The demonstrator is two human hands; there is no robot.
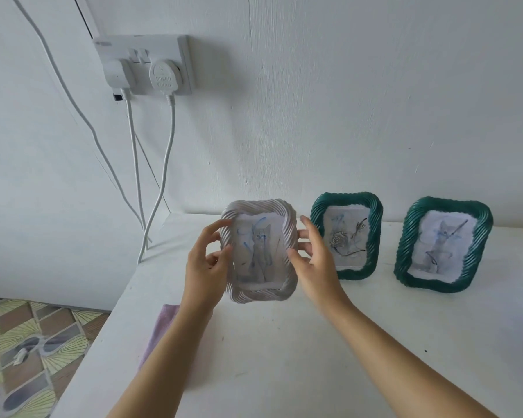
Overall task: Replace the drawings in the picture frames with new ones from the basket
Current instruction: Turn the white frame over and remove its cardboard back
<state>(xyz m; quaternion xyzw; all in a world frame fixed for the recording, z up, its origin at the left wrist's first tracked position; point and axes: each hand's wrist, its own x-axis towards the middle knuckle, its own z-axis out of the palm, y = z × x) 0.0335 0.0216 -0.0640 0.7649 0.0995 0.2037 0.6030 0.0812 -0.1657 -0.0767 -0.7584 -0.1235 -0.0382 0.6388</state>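
Three rope-twist picture frames show over the white desk (pixel 284 342). At the centre of the view, both hands hold the white frame (pixel 260 292) with its face toward the camera. Whether its lower edge touches the desk I cannot tell (that part is a little blurred).

The left hand (pixel 207 263) is at the frame's nine o'clock side, its fingers (pixel 221 226) curled and clamped on the left rim. The right hand (pixel 313 260) is at the three o'clock side, thumb on the front of the right rim and the other fingers (pixel 307 224) spread along the outer edge, pinching it. Inside the frame is a pale blue drawing (pixel 258 251) of a cat-like figure.

At three o'clock of the white frame, the middle green frame (pixel 344 199) stands near the wall and holds a rose drawing (pixel 346 236). Further along at three o'clock, apart from it, the far green frame (pixel 453 205) holds a cat drawing (pixel 443 245).

A lilac cloth (pixel 160 330) lies at the desk's eight o'clock edge, partly under the left forearm. At eleven o'clock on the wall, a double socket (pixel 142 64) carries two plugs, and their white cables (pixel 166 164) hang down.
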